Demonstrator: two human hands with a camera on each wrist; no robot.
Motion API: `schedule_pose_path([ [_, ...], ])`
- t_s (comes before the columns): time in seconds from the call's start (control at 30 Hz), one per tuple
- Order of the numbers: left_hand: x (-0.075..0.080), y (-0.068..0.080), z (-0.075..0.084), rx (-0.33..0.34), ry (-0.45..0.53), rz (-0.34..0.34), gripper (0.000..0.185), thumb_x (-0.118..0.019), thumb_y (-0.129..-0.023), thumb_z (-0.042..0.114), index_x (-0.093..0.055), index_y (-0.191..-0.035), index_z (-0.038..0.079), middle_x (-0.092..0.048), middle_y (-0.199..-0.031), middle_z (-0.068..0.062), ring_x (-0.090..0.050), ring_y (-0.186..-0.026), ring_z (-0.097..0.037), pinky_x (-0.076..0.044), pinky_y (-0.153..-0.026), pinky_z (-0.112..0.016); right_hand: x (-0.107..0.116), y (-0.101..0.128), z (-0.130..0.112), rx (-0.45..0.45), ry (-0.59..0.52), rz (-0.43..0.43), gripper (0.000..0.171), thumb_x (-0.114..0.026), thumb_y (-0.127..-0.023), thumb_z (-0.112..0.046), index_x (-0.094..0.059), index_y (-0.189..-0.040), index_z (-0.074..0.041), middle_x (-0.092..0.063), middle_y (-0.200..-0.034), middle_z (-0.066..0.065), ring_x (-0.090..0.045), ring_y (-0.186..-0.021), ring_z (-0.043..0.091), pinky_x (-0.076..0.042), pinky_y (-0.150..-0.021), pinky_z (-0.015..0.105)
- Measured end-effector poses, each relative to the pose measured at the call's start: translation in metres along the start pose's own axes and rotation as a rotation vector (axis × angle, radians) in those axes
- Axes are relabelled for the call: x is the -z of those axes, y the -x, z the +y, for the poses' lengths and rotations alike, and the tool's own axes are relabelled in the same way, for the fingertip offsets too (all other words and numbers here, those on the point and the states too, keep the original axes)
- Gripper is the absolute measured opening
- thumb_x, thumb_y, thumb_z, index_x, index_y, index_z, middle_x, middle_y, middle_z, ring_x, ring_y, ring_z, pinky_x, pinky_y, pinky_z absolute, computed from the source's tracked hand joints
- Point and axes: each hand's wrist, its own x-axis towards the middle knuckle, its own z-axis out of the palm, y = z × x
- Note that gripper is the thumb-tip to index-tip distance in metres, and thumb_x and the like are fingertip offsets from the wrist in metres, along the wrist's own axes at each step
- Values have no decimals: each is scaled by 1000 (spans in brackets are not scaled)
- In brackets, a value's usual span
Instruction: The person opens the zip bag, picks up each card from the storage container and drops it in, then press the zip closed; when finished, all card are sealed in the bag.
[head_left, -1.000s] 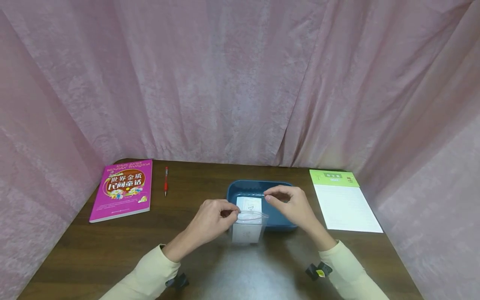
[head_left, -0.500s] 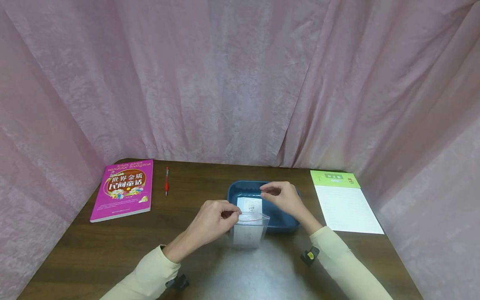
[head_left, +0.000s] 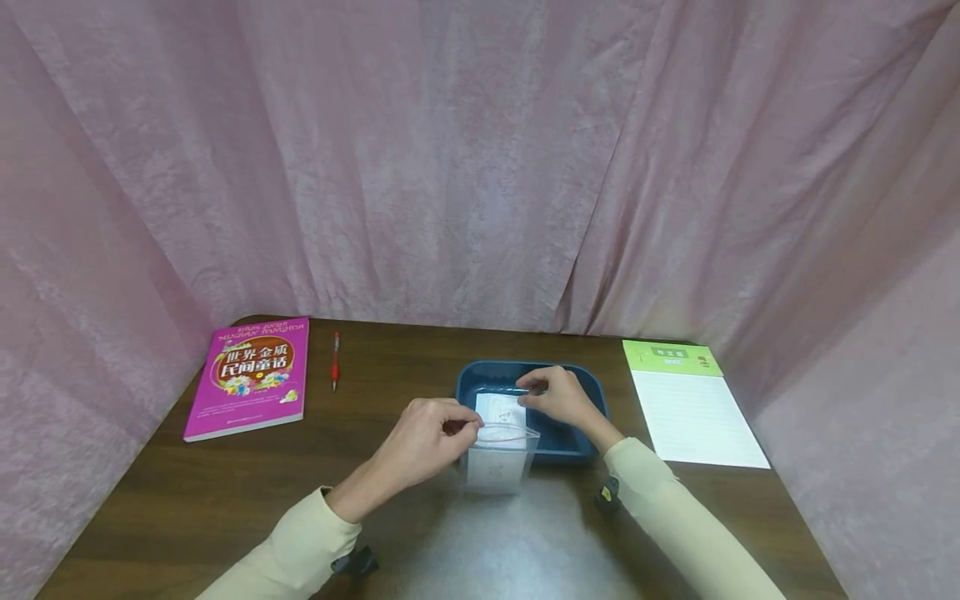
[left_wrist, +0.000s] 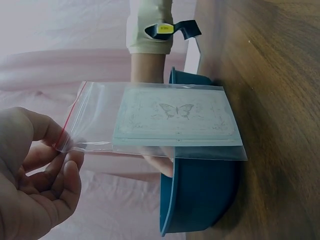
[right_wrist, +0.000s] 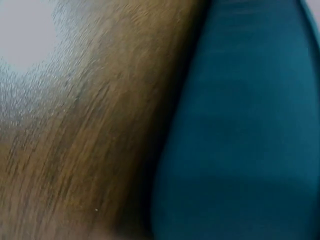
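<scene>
In the head view my left hand point(head_left: 433, 435) pinches the top corner of a clear zip bag point(head_left: 534, 443). The left wrist view shows the bag point(left_wrist: 100, 117) hanging from the fingers by its red-striped mouth, with pale butterfly-print cards point(left_wrist: 175, 112) inside. Behind the bag sits a blue basket point(head_left: 592, 392), a white card with a faint drawing point(head_left: 501, 407) lying in it. My right hand point(head_left: 558, 396) reaches over the basket, thumb and forefinger apart, the tips right at the card's right edge. In the right wrist view the basket wall point(right_wrist: 240, 125) fills one side and the hand is out of frame.
A pink storybook point(head_left: 251, 379) lies at the left of the wooden table point(head_left: 375, 358), with a red pen point(head_left: 335, 362) beside it. On the right is a lined writing pad point(head_left: 697, 417) with a green header. Pink curtains point(head_left: 450, 167) enclose the back and sides.
My right hand has moved left and slightly down over the basket toward the card, its forearm swinging inward. The left hand stays nearly still with the bag.
</scene>
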Motion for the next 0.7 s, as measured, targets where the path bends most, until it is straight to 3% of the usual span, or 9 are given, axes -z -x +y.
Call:
schedule_pose_path([
  [0.4,0,0,-1,-7,-3,-4,14,-67,-93,12,-81,-95,10,-67,-79,7,-55,-66,-4,-52,-59,-22,-10,-4,3,-43,74,-49,31,-87,-80,-15,-79,-110,-11,-75,-114,8,-70,-97,23,-59,-80,38],
  [0.7,0,1,-1,8,7,-9,14,-68,-94,12,-81,-96,9,-68,-79,7,-56,-66,-5,-52,-58,-23,-13,-3,3,-42,137,-47,35,-89,-78,-15,-78,-111,-11,-74,-110,6,-65,-95,23,-56,-77,38],
])
